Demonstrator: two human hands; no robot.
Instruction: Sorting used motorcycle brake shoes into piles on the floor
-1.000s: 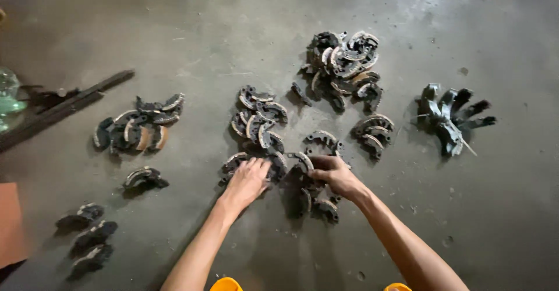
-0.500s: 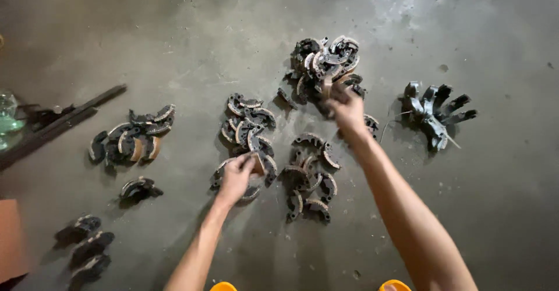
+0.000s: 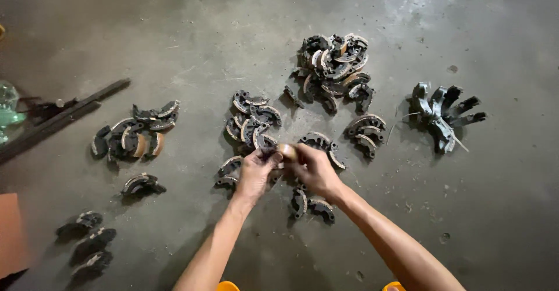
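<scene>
Your left hand (image 3: 255,171) and right hand (image 3: 311,169) pinch one curved brake shoe (image 3: 286,150) together above the stained grey concrete floor (image 3: 233,35), piles of shoes (image 3: 335,67) around.

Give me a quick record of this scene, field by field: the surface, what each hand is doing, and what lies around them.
surface: grey concrete floor
left hand: grips a small curved metal shoe from its left
right hand: grips the same shoe from its right
near pile: curved shoes just beyond the hands
far pile: largest heap, upper middle
left pile: shoes, some with tan lining
right cluster: dark forked metal parts
far left: dark metal bar
</scene>
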